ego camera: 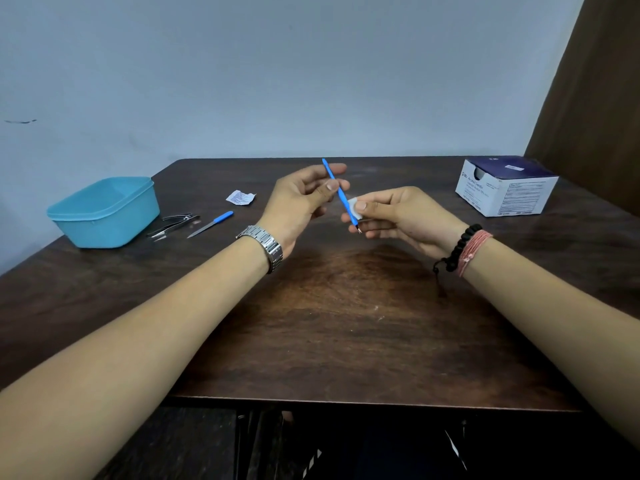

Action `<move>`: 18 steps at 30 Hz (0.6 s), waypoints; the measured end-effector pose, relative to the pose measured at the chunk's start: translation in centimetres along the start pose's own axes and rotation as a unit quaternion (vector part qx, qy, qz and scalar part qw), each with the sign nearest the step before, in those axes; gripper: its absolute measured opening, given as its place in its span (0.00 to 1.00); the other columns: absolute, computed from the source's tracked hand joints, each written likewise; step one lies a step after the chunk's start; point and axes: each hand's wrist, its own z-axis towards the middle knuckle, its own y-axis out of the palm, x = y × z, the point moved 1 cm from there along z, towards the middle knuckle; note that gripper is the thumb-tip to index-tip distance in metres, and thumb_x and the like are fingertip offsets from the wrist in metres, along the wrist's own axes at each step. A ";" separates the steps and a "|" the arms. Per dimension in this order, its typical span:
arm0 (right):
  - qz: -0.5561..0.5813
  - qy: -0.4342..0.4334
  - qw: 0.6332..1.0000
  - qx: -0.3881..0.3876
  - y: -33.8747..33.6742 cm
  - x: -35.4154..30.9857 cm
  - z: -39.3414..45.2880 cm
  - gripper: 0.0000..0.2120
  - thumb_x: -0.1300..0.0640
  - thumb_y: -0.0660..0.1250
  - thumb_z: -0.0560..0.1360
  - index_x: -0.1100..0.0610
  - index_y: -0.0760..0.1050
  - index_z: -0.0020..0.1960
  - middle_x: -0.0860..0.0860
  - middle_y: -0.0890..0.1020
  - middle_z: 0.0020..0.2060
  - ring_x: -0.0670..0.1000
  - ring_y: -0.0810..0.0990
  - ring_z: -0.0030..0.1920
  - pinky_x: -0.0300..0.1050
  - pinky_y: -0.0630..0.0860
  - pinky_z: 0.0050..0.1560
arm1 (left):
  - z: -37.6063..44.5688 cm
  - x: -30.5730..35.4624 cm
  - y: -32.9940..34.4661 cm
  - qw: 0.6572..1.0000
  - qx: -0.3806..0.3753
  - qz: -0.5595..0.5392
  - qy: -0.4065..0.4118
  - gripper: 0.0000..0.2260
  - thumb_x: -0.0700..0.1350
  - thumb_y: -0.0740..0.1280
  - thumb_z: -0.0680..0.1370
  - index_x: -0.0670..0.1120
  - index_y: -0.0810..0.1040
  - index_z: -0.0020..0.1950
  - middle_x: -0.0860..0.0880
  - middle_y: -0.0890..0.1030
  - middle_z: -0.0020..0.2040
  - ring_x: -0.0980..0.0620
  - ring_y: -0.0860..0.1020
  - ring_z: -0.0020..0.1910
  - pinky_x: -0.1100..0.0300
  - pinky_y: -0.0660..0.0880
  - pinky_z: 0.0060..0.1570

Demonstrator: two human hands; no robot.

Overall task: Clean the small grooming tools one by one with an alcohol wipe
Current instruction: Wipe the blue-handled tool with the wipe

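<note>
Left hand (301,199) pinches the blue tool (341,195) mid-shaft, above the table (346,323) — steadying it. Right hand (398,216) fingers closed on the wipe (356,208), wrapped around the lower shaft near the metal tip — apparently for wiping lengthwise.

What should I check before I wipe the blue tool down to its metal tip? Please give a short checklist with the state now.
1. Left hand pinches the blue tool: ok.
2. Right hand holds the wipe against the tool: ok.
3. Metal tip is free below the wipe: ok.
4. Wipe is moist: cannot tell.
5. Nail file, clippers and tweezers wait beside the blue tub: ok.
</note>
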 end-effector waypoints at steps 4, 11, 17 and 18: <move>-0.017 -0.001 1.000 -0.015 0.1 0.1 -0.1 0.09 0.56 0.67 0.78 0.57 0.82 0.55 0.55 0.86 0.49 0.51 0.85 0.48 0.38 0.78 0.46 | -0.1 0.0 0.1 1.000 -0.013 0.011 -0.002 0.09 0.41 0.65 0.80 0.52 0.79 0.57 0.55 0.84 0.46 0.64 0.78 0.42 0.63 0.71 0.44; -0.047 0.000 0.999 -0.028 0.4 0.0 -0.2 0.09 0.55 0.68 0.78 0.58 0.82 0.55 0.54 0.87 0.46 0.46 0.85 0.43 0.35 0.77 0.43 | -0.2 0.1 0.2 1.000 -0.019 0.011 0.001 0.08 0.40 0.65 0.80 0.52 0.79 0.55 0.55 0.85 0.46 0.63 0.79 0.43 0.63 0.72 0.44; -0.094 -0.007 0.995 -0.026 0.4 0.0 -0.2 0.08 0.55 0.66 0.79 0.58 0.82 0.52 0.54 0.87 0.44 0.46 0.84 0.42 0.36 0.77 0.44 | -0.1 0.0 -0.1 1.000 0.005 0.006 -0.001 0.08 0.40 0.65 0.80 0.52 0.79 0.53 0.54 0.85 0.46 0.63 0.79 0.42 0.61 0.71 0.44; -0.100 -0.010 0.995 -0.025 0.4 0.0 -0.2 0.08 0.55 0.66 0.79 0.58 0.82 0.52 0.53 0.87 0.43 0.46 0.84 0.42 0.36 0.77 0.43 | 0.0 0.0 -0.1 1.000 0.013 0.003 -0.002 0.07 0.40 0.66 0.79 0.52 0.80 0.52 0.54 0.85 0.46 0.62 0.79 0.42 0.61 0.71 0.44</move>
